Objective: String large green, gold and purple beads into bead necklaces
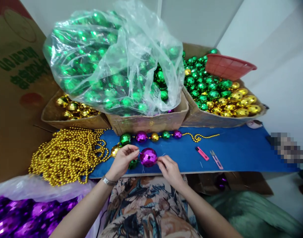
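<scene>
A large shiny purple ball is between my two hands, just over the front edge of the blue table. My left hand pinches at its left end, fingertips closed; a thin string hangs below there. On the other end, my right hand has thumb and fingers pressed together at the ball's tip, where a thin strand sticks up. Close behind my left hand are a gold ball and a green ball, both partly hidden. Beyond lies a strung row with a green ball, a purple ball and smaller balls.
A heap of gold bead chain lies left. Pink snips and a pink cutter rest right. Behind stand cardboard boxes of balls, a plastic bag of green balls and a red basket. Purple balls fill a bag lower left.
</scene>
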Demonstrator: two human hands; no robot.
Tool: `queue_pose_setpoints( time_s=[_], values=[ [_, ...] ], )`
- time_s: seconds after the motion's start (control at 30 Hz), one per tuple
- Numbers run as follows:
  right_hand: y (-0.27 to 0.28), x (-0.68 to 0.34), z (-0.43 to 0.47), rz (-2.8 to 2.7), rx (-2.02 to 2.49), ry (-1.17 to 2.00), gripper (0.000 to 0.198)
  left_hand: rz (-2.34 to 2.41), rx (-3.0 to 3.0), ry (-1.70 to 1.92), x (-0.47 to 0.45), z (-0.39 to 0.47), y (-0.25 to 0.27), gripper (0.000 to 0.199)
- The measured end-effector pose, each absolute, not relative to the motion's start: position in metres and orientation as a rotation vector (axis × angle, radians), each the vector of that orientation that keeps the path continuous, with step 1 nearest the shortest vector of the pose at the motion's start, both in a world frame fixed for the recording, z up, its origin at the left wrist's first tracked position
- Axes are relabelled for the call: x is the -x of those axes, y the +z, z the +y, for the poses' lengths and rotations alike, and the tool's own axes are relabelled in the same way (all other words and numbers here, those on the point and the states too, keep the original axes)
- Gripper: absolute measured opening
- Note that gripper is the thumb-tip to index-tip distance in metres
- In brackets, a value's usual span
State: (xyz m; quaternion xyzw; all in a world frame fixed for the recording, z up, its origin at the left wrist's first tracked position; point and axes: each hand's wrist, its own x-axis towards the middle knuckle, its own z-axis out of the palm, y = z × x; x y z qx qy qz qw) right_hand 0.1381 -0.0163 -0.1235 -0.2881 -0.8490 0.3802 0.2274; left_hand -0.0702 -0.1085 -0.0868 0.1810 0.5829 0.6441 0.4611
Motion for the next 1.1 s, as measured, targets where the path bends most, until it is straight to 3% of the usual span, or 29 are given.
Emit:
queue_pose_setpoints(
  time_s=[0.13,0.23,0.43,0.6,0.7,0.8,0.93,1.1],
  values=[
    [-0.162,-0.137,-0.009,-2.197,0.926,1.317,0.010,1.538,-0.641,1.506,0.050,-0.099,-0.106,0.017],
    [-0.177,-0.140,-0.004,-2.180,0.947,1.318,0.015,1.630,-0.790,1.522,0.043,-0.095,-0.105,0.010],
    [-0.122,-0.138,-0.002,-2.211,0.882,1.190,0.029,1.672,-1.208,1.576,0.044,-0.095,-0.035,0.009],
    [-0.090,-0.124,-0.011,-2.278,0.591,1.135,0.026,1.608,-1.187,1.698,0.041,-0.091,-0.006,0.006],
    [-0.093,-0.125,-0.011,-2.286,0.604,1.106,0.028,1.558,-1.079,1.731,0.040,-0.091,-0.022,0.006],
    [-0.094,-0.129,-0.008,-2.219,0.679,1.157,0.027,1.526,-1.092,1.610,0.036,-0.095,-0.052,0.029],
    [-0.089,-0.126,-0.009,-1.955,0.773,1.477,0.026,1.527,-1.529,1.200,0.023,-0.096,-0.097,0.055],
    [-0.084,-0.119,-0.015,-1.594,0.795,1.752,0.026,1.648,-1.857,0.872,0.007,-0.084,-0.133,0.038]
  ],
)
